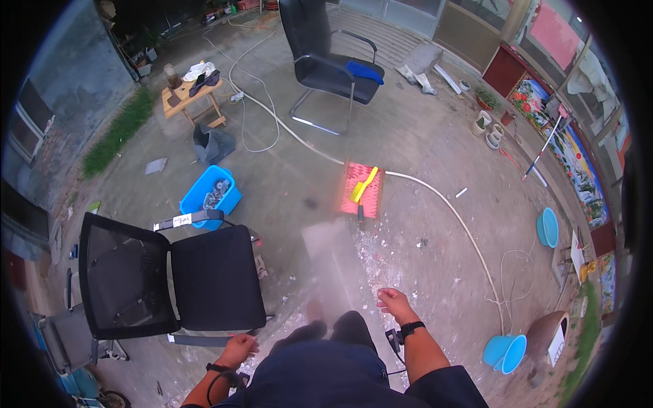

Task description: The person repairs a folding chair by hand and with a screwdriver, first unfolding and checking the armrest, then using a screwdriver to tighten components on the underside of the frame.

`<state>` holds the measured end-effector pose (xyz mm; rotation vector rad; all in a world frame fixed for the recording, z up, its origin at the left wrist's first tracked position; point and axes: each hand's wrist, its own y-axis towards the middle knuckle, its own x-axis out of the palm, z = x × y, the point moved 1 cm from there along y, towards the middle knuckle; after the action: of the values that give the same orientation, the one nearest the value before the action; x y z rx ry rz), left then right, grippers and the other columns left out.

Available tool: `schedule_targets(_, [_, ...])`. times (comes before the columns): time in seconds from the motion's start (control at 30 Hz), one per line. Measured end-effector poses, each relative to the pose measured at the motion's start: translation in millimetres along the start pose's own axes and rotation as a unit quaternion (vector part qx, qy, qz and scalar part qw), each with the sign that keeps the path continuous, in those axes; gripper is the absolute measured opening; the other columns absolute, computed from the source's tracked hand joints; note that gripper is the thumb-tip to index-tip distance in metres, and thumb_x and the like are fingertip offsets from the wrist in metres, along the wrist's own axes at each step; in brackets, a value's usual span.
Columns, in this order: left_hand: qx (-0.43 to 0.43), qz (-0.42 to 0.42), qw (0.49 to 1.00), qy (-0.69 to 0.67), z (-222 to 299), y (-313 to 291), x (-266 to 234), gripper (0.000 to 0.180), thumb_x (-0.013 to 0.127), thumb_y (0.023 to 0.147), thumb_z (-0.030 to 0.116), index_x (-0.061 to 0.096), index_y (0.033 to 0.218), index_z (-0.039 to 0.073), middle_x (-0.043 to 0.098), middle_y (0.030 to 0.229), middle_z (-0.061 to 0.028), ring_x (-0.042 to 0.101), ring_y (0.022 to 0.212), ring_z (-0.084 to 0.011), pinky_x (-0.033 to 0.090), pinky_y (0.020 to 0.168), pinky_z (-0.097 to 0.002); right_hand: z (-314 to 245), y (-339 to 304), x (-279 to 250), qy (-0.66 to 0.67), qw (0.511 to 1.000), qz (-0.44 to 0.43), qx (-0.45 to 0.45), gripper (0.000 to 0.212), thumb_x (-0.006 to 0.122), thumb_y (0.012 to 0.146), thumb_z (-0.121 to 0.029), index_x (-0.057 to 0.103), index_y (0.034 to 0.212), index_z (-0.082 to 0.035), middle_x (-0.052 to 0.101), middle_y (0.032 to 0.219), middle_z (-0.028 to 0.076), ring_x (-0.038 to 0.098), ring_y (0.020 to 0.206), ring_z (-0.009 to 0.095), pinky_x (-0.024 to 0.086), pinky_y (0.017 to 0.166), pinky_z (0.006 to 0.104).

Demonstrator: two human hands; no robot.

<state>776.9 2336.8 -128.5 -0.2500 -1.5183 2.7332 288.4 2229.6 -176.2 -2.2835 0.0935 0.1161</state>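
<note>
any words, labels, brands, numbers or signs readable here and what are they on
No text is clear enough to read.
White label on the armrest of the black mesh-backed chair: dark marks, too small to read.
White panel at the brown container: dark marks, too small and blurred to tell whether they are writing.

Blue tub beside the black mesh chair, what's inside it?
A grey, crumpled heap lies in the blue tub; I can't identify it. It hides the bottom beneath it, and the black chair's armrest covers part of the near end.
</note>
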Motion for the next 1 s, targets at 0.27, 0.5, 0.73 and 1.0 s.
schedule_targets(0.27, [-0.124,0.060,0.986,-0.090,-36.3,-2.1,-2.7,0.028,0.055,0.093,0.020,0.059,0.107,-0.004,0.066,0.092,-0.0174,0.068,0.082,-0.0258,0.056,0.071,-0.0358,-91.7,146.9,21.6,-0.106,0.992,-0.072,-0.012,0.046,0.067,0.087,-0.029,0.056,0.126,-0.008,0.064,0.098,0.003,0.063,0.081,0.013,0.051,0.067,0.0272])
schedule_targets(0.5, [-0.043,-0.024,0.997,0.057,-93.1,31.5,27.0,0.024,0.065,0.078,0.023,0.071,0.100,0.016,0.066,0.111,-0.0053,0.052,0.117,-0.0276,0.037,0.103,-0.0435,-112.5,294.5,20.9,-0.321,0.932,-0.020,-0.166,0.058,0.070,0.081,-0.035,0.057,0.126,-0.002,0.062,0.119,0.022,0.060,0.109,0.031,0.047,0.093,0.0353])
schedule_targets(0.73, [-0.111,-0.029,0.993,0.022,24.8,46.8,83.8,0.028,0.051,0.091,0.004,0.057,0.118,0.000,0.064,0.105,-0.0112,0.065,0.093,-0.0170,0.056,0.074,-0.0283,-155.0,355.2,14.3,-0.322,0.943,-0.022,-0.086,0.062,0.073,0.076,-0.039,0.058,0.124,-0.001,0.056,0.124,0.028,0.053,0.118,0.038,0.042,0.100,0.0393])
schedule_targets(1.0, [-0.252,0.069,0.957,-0.127,71.2,59.8,98.5,0.026,0.057,0.087,0.004,0.060,0.113,0.001,0.063,0.103,-0.0090,0.064,0.089,-0.0162,0.055,0.071,-0.0285,-126.8,438.0,21.7,-0.383,0.920,-0.074,-0.028,0.062,0.075,0.073,-0.036,0.060,0.120,0.000,0.060,0.119,0.027,0.056,0.115,0.033,0.044,0.097,0.0406])
